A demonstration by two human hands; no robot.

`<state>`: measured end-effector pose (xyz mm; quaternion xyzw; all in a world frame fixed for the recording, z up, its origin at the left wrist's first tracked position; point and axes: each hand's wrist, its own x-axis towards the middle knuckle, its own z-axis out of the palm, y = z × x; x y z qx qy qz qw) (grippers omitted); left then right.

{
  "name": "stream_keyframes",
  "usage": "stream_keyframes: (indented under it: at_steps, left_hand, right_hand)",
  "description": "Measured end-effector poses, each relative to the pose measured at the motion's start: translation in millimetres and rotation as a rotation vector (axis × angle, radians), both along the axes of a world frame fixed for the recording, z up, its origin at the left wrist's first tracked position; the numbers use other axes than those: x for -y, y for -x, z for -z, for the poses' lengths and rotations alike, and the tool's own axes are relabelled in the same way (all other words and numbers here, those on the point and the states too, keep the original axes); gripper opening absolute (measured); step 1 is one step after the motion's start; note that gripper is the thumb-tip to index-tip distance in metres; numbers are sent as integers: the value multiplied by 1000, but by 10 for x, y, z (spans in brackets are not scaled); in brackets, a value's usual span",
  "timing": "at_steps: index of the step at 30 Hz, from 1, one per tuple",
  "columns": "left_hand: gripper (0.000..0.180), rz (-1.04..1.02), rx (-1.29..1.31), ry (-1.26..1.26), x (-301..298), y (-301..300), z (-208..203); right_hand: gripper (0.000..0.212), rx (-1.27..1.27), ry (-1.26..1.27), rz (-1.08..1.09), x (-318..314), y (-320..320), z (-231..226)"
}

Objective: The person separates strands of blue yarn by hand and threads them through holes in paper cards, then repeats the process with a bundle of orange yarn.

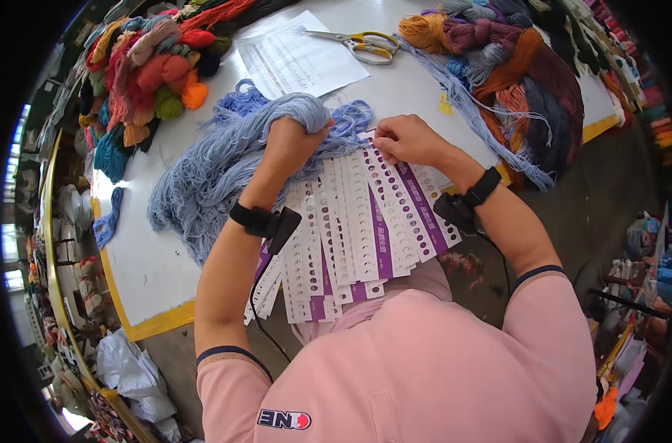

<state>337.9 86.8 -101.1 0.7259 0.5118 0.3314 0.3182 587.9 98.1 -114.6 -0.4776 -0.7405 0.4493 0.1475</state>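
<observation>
A thick skein of light blue yarn (210,166) drapes across the table and loops over my left hand (295,140), whose fingers are closed round it. My right hand (410,140) is closed in a pinch at the top end of the punched cards; what lies between its fingertips is too small to make out. Below and between both hands, a fanned stack of long white and purple cards with rows of round holes (362,214) overhangs the table's near edge above my lap. More periwinkle-blue yarn (350,117) lies just beyond the left hand.
Printed sheets (295,63) and yellow-handled scissors (369,46) lie at the back of the white table (144,273). Piles of colourful yarn (155,70) stand at the far left, and orange, purple and dark skeins (524,81) at the right. A small blue hank (108,220) rests by the left edge.
</observation>
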Motion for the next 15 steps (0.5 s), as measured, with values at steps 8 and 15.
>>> stream_keyframes:
  at_steps: [8,15]
  left_hand:
    - [30,128,-290,145,68,-217,14]
    - [36,69,-395,19,58,-293,-18]
  right_hand:
    - [8,41,-121,-17,28,1,-67]
    - [22,286,-373,-88,125,144,-181]
